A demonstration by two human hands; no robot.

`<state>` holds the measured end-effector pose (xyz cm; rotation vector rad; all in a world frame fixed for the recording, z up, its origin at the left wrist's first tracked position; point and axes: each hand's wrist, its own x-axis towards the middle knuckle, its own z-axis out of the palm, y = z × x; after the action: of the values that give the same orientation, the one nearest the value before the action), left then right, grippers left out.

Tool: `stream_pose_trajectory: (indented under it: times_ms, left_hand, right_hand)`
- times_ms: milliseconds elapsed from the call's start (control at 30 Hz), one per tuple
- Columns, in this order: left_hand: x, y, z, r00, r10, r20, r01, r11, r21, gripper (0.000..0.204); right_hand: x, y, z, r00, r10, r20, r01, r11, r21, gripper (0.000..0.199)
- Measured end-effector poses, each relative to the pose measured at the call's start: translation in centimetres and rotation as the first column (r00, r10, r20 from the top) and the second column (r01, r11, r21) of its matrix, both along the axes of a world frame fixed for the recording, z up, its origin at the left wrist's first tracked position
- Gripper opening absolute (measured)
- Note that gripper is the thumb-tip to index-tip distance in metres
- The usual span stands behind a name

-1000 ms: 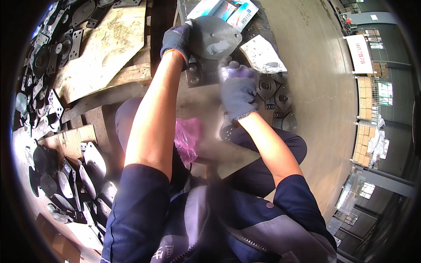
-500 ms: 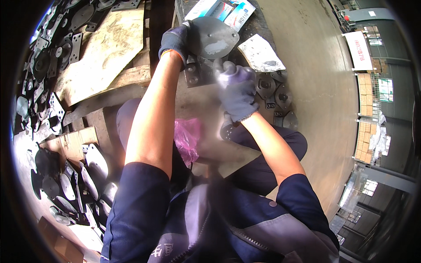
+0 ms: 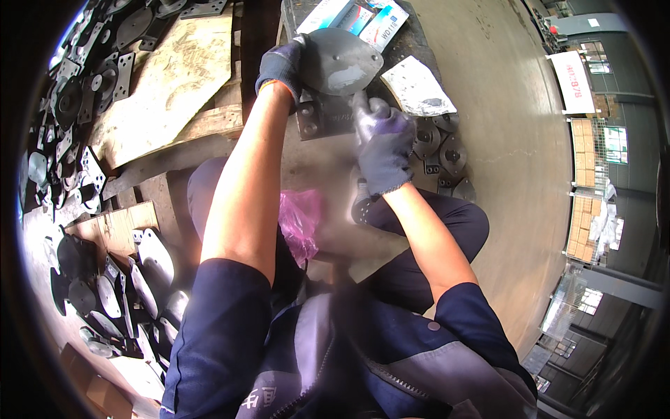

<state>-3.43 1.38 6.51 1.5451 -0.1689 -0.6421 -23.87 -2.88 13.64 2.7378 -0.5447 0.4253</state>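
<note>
My left hand (image 3: 281, 68), in a dark glove with an orange-edged cuff, grips the left edge of a grey, rounded metal plate (image 3: 340, 63). The plate is tilted toward me, with small holes and a pale patch low on its face. My right hand (image 3: 382, 133), gloved the same way, is just below the plate's lower edge. Its index finger points up to that edge and looks to touch it, while the other fingers are curled in. Whether they hold anything is hidden. Beneath the plate lies a dark metal block with holes (image 3: 308, 120) on a dark workbench (image 3: 412, 43).
Blue-and-white packets (image 3: 384, 25) and a smudged white sheet (image 3: 419, 86) lie on the bench. Several metal plates (image 3: 452, 153) are stacked right of my hand. More parts (image 3: 105, 293) fill the left side, beside a wooden pallet (image 3: 171, 84). A pink plastic bag (image 3: 300, 220) hangs near my legs.
My right hand has shifted slightly right, its index finger still at the plate's lower edge. The left hand keeps its grip; the view has moved a little.
</note>
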Motion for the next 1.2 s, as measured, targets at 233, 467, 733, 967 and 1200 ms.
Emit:
stream_pose_trajectory:
  times_ms: [233, 467, 733, 967, 1200]
  left_hand:
    - [-1.2, 0.4, 2.9, 0.992, 0.026, -0.125, -0.023, 0.999, 0.028, 0.042]
    - [1.0, -0.5, -2.0, 0.998, 0.054, -0.015, -0.052, 0.995, 0.083, 0.047]
    - [-3.3, 1.9, 5.4, 0.986, -0.141, -0.093, 0.147, 0.987, 0.062, 0.029]
    - [-4.4, 3.8, 1.5, 0.550, -0.188, 0.813, 0.111, 0.982, 0.152, 0.015]
    - [-5.7, 4.3, 2.0, 0.313, -0.346, 0.885, -0.103, 0.914, 0.394, 0.005]
  right_hand:
    - [0.6, -0.6, -0.9, 0.999, 0.022, 0.027, -0.021, 0.998, -0.051, 0.005]
    - [-1.5, -3.4, -0.6, 0.824, 0.061, 0.563, -0.339, 0.850, 0.404, 0.017]
    - [-0.4, -10.9, -1.1, 0.909, -0.360, 0.211, -0.409, -0.672, 0.617, 0.041]
    - [1.0, -10.1, -1.1, 0.871, -0.468, 0.152, -0.427, -0.565, 0.706, 0.031]
    - [1.7, -9.5, -1.5, 0.823, -0.563, 0.079, -0.464, -0.585, 0.665, 0.029]
